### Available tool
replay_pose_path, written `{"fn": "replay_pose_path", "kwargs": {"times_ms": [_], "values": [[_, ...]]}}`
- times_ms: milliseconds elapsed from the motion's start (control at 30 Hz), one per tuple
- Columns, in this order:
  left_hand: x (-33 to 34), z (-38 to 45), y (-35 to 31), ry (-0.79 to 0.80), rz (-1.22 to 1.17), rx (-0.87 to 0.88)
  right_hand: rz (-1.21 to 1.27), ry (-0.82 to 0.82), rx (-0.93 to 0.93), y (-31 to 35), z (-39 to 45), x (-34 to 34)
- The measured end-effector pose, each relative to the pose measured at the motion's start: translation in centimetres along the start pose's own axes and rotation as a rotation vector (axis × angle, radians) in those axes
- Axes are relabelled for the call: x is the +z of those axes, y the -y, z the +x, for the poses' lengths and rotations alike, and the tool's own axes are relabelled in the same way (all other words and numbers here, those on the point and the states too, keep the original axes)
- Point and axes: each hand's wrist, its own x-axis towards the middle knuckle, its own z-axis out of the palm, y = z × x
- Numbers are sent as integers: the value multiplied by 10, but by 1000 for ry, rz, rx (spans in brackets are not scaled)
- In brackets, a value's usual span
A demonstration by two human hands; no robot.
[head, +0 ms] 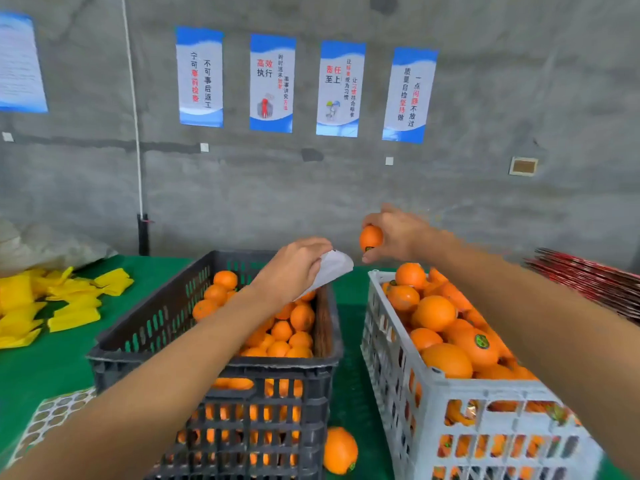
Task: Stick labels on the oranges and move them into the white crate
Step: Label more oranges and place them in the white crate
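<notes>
Right hand (pixel 394 233) grips orange (pixel 370 238) above white crate (pixel 388 344).

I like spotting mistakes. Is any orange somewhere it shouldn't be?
Yes. One loose round orange lies on the green table cover, in the gap between the black plastic crate and the white plastic crate, outside both.

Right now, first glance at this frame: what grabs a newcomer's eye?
Two crates piled with oranges fill the foreground on the green table: a dark slatted plastic crate at centre-left and a white slatted plastic crate to its right. Above them, the right hand holds a small labelled orange over the white crate's far end, while the left hand pinches a white sheet of label backing. One loose orange lies between the crates.
</notes>
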Motion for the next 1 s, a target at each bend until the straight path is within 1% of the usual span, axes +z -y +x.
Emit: {"fn": "replay_pose_path", "kwargs": {"times_ms": [100, 200, 333, 500, 667, 767, 867, 1000], "values": [[23, 19, -42, 46, -6, 71, -50, 24, 102, -49, -42, -13], [46, 35, -83, 105, -8, 115, -76, 26, 173, -88, -76, -11], [69, 49, -123, 115, 22, 135, -45, 37, 244, -129, -107, 1], [89, 56, -140, 75, 48, 129, 5, 48, 338, -171, -129, 29], [96, 51, -135, 42, 92, 182, 163, 87, 472, -199, -146, 76], [95, 48, -126, 26, 70, 218, 170, 21, 457, -207, -150, 91], [93, 48, -122, -7, 38, 256, 17, -35, 394, -205, -150, 94], [92, 51, -117, -65, -6, 195, -114, -155, 281, -187, -143, 87]]}}
